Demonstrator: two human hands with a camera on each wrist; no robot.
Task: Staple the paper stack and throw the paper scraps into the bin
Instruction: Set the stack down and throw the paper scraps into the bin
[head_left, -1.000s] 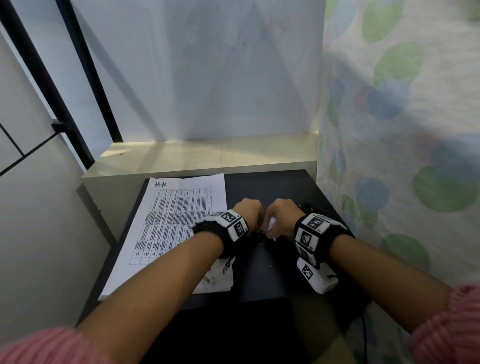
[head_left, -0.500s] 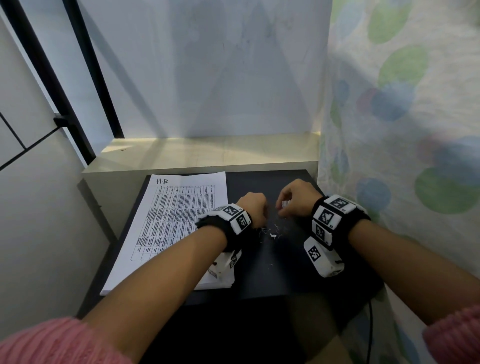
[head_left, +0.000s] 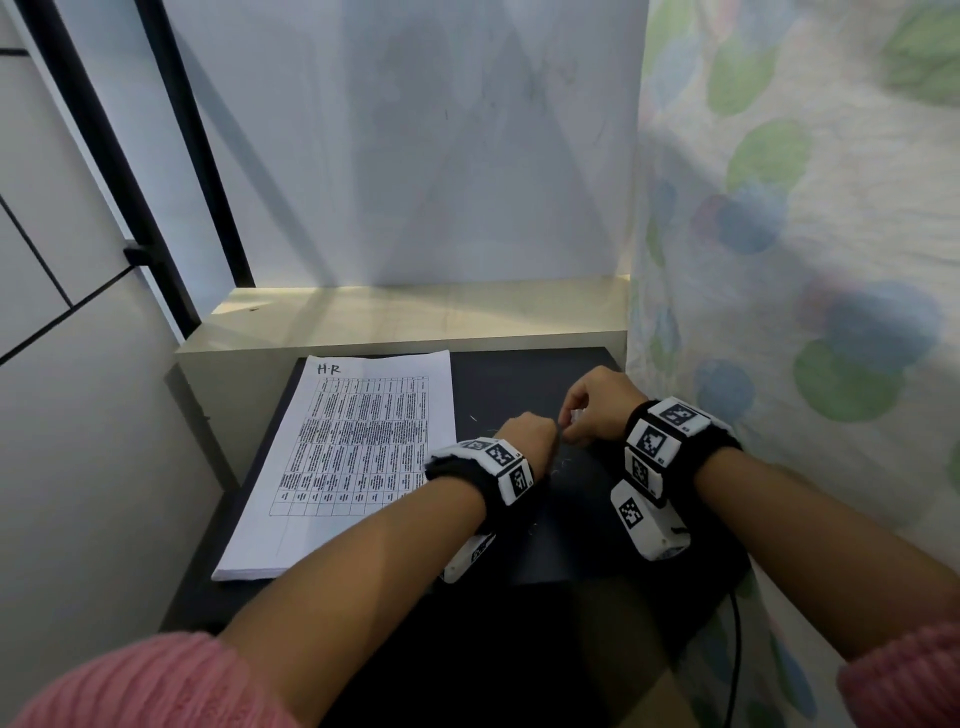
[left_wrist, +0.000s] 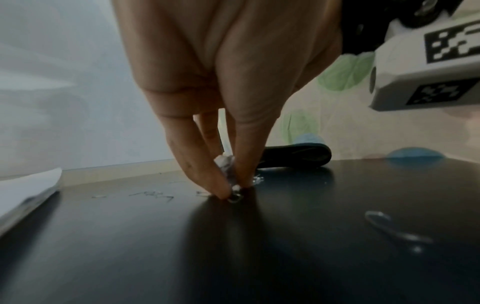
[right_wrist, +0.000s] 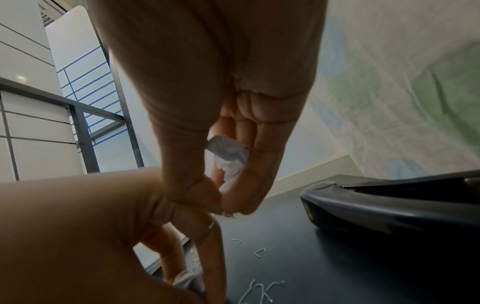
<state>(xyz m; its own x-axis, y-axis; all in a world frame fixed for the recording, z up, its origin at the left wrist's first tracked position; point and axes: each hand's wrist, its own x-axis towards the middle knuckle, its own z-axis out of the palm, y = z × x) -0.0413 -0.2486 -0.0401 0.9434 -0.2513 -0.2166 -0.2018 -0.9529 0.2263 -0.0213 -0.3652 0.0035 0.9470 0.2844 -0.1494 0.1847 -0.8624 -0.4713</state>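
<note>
The paper stack (head_left: 353, 457), marked "H-R" with a printed table, lies on the left half of the black table (head_left: 509, 374). My left hand (head_left: 527, 439) sits just right of it; in the left wrist view its fingertips (left_wrist: 221, 190) pinch small white paper scraps (left_wrist: 225, 161) against the tabletop. My right hand (head_left: 597, 405) hovers close beside the left, and its thumb and fingers hold a crumpled wad of paper scraps (right_wrist: 230, 158). A black stapler (right_wrist: 389, 201) lies on the table right of the hands. Loose staples (right_wrist: 259, 252) are scattered on the dark surface.
A pale wooden ledge (head_left: 415, 312) runs behind the table under a white wall. A dotted curtain (head_left: 805, 260) hangs along the right side. A bent metal clip (left_wrist: 389, 228) lies on the table near the left wrist. No bin shows in any view.
The hands separated half a second ago and have come close together again. The right hand has shifted slightly toward the table's back.
</note>
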